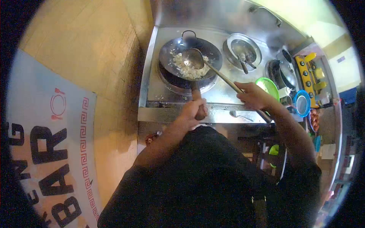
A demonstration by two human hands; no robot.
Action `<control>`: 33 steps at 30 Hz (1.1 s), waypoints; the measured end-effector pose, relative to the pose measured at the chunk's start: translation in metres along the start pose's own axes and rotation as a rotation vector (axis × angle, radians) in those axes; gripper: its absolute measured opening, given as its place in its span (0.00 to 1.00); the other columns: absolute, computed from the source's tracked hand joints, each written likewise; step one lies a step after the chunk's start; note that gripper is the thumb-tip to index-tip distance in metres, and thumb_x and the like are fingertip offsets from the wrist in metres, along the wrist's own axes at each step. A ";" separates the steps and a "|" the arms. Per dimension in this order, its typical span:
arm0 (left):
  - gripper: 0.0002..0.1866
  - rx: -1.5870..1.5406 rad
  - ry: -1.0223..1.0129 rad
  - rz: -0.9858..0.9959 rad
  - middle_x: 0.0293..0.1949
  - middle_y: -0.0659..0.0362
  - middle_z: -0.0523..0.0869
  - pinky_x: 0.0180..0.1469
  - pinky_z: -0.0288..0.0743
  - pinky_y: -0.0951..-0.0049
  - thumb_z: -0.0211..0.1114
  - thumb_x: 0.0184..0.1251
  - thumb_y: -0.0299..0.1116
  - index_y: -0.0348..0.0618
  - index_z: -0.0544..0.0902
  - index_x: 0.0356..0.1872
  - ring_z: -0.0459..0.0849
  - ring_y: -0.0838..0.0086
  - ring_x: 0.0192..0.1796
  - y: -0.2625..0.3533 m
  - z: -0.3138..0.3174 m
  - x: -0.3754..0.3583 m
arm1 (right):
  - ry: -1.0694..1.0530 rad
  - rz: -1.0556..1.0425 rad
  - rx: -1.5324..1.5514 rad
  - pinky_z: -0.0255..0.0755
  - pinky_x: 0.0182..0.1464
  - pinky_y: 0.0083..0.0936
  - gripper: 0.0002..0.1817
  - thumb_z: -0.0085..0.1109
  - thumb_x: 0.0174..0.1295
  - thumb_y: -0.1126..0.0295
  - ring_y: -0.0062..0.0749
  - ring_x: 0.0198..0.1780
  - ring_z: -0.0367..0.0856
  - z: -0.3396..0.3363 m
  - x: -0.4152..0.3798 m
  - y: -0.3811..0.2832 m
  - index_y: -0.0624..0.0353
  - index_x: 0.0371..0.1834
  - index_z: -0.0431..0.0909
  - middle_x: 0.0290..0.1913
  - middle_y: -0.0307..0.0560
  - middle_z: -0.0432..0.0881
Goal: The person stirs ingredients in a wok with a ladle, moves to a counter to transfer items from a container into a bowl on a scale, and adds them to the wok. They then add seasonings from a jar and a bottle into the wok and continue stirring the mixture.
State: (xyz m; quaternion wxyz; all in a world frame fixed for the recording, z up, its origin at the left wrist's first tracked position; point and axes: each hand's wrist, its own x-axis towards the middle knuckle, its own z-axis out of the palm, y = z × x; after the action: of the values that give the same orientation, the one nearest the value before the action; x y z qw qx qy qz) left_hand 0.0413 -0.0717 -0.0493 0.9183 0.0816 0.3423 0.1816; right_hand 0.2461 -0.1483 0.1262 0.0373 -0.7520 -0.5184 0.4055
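Observation:
A dark wok (171, 59) sits tilted over the burner ring, with pale rice-like food (186, 71) spread in its bowl. My left hand (193, 112) is wrapped round the wok's wooden handle (195, 93). Across the wok reaches a long-handled ladle (194, 59), its round bowl over the food. My right hand (255, 95) grips the ladle's handle partway along, and the handle's dark end sticks out beyond the palm toward the stove's front edge.
Right of the wok is a metal basin (228, 47) with utensils in it. Further right stand a green bowl (268, 86), a blue-rimmed strainer (302, 103), a lidded pot (288, 74) and a yellow stove panel (306, 78). A spoon (239, 115) lies on the front ledge; a printed banner (57, 144) is at left.

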 end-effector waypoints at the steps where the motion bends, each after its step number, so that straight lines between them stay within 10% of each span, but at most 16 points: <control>1: 0.06 -0.006 -0.023 -0.010 0.22 0.59 0.74 0.23 0.74 0.68 0.62 0.59 0.25 0.37 0.72 0.30 0.76 0.71 0.20 0.000 -0.005 0.004 | -0.039 0.072 0.040 0.73 0.36 0.40 0.30 0.49 0.61 0.70 0.50 0.32 0.82 -0.009 -0.014 -0.009 0.59 0.69 0.59 0.30 0.62 0.81; 6: 0.06 0.117 -0.139 0.025 0.22 0.62 0.75 0.22 0.72 0.75 0.61 0.63 0.30 0.42 0.73 0.31 0.74 0.77 0.21 -0.010 -0.030 0.029 | 0.105 -0.023 -0.511 0.74 0.44 0.45 0.29 0.48 0.59 0.74 0.58 0.38 0.81 0.037 0.007 0.029 0.58 0.68 0.61 0.34 0.68 0.80; 16: 0.07 0.021 -0.083 0.009 0.22 0.60 0.73 0.22 0.73 0.70 0.62 0.62 0.28 0.40 0.73 0.29 0.73 0.73 0.21 -0.018 -0.060 0.055 | 0.339 -0.120 -0.282 0.74 0.39 0.47 0.31 0.44 0.58 0.76 0.57 0.35 0.81 0.071 0.153 0.034 0.60 0.69 0.56 0.31 0.67 0.79; 24: 0.07 0.234 -0.053 0.040 0.22 0.62 0.75 0.22 0.72 0.73 0.60 0.64 0.32 0.41 0.73 0.31 0.75 0.75 0.20 -0.007 -0.023 0.013 | 0.170 -0.129 -0.898 0.77 0.23 0.40 0.29 0.43 0.64 0.72 0.45 0.25 0.82 0.065 0.023 0.047 0.71 0.67 0.53 0.33 0.61 0.79; 33: 0.06 0.107 -0.101 -0.001 0.20 0.61 0.75 0.22 0.73 0.74 0.60 0.63 0.30 0.39 0.73 0.31 0.76 0.73 0.21 -0.004 -0.015 0.012 | 0.363 -0.080 -1.062 0.78 0.33 0.37 0.34 0.49 0.59 0.77 0.46 0.34 0.82 -0.047 -0.001 0.044 0.40 0.71 0.56 0.41 0.58 0.76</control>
State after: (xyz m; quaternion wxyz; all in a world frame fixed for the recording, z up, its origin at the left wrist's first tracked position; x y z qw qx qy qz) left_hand 0.0411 -0.0701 -0.0690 0.9288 0.1395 0.3046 0.1581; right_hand 0.3092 -0.1517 0.1372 -0.2426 -0.7049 -0.6647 -0.0490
